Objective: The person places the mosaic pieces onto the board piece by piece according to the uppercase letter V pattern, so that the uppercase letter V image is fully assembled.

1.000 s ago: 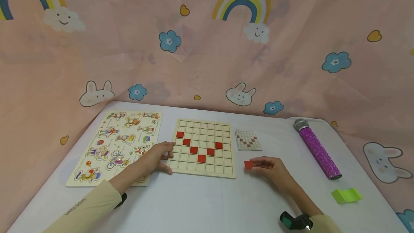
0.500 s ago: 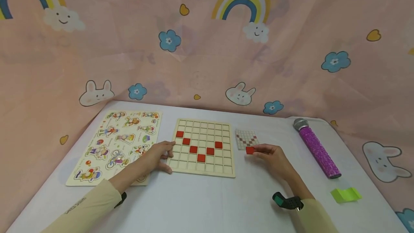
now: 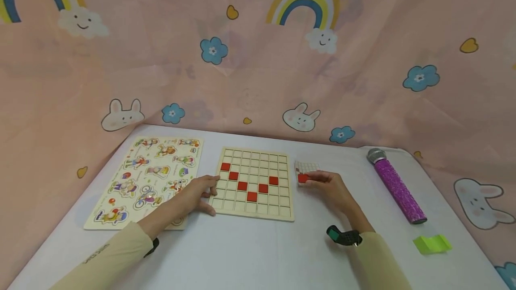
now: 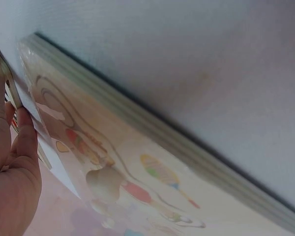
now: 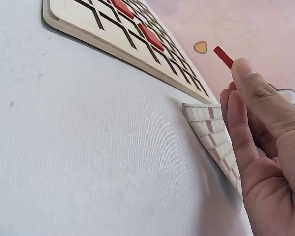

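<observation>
A pale wooden grid board [image 3: 238, 207] lies mid-table with several red square tiles [image 3: 251, 196] set in its cells in a V shape. At its left edge my left hand [image 3: 195, 196] holds the board near the lower left corner, fingers on the side and thumb by the front. My right hand [image 3: 332, 191] pinches a red tile [image 5: 223, 56] between thumb and fingertips, raised above the table. Below that tile is a small pattern card [image 5: 209, 132] with a printed V of red squares on a grid; in the head view the tile and fingers partly cover it.
A picture puzzle board [image 3: 141, 182] with cartoon figures lies left, under the left forearm in the head view. To the right are a glittery purple microphone [image 3: 399, 191] and a bright green folded paper [image 3: 432, 244]. A pink printed cloth [image 3: 250, 84] hangs behind the table.
My right hand has moved up and left with the red tile, from beside the board to over the pattern card. My left hand keeps its place at the board's edge.
</observation>
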The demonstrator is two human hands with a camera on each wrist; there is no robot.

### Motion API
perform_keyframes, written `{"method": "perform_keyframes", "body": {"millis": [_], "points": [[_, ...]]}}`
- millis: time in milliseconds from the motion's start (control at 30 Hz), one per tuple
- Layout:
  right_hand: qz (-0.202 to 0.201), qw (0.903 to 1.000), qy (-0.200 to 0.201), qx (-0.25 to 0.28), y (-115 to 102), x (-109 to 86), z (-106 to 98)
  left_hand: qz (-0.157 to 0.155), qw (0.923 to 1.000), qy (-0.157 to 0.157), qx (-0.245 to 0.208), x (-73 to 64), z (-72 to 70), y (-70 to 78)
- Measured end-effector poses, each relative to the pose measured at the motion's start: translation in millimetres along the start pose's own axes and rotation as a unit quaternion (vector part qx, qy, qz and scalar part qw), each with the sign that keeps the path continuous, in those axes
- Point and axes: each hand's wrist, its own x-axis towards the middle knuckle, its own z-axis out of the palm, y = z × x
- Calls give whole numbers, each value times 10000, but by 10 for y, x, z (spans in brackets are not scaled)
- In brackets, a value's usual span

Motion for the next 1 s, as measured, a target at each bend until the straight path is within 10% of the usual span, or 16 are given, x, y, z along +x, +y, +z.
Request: {"method": "perform_keyframes", "body": {"millis": [1000], "points": [[-310, 9934, 528, -975, -278, 297, 398, 89, 10000, 32, -9, -2, 7, -17]]}}
